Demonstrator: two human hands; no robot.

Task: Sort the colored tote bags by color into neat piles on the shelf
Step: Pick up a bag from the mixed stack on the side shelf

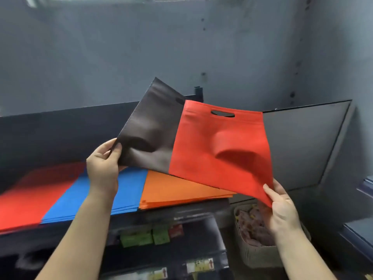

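My left hand (104,166) pinches the lower corner of a black tote bag (150,134) held up above the shelf. My right hand (282,207) pinches the lower corner of a red tote bag (220,146), which overlaps the black one on its right side. Both bags hang in the air with their cut-out handles pointing away from me. Below them on the dark shelf (181,211) lie three flat piles: red (34,197) at the left, blue (80,190) in the middle, orange (177,190) at the right.
A grey wall stands behind the shelf. A grey panel (302,146) leans at the right. A woven basket (254,253) with pinkish items sits below right. Green and red packs (147,237) lie on a lower level under the shelf.
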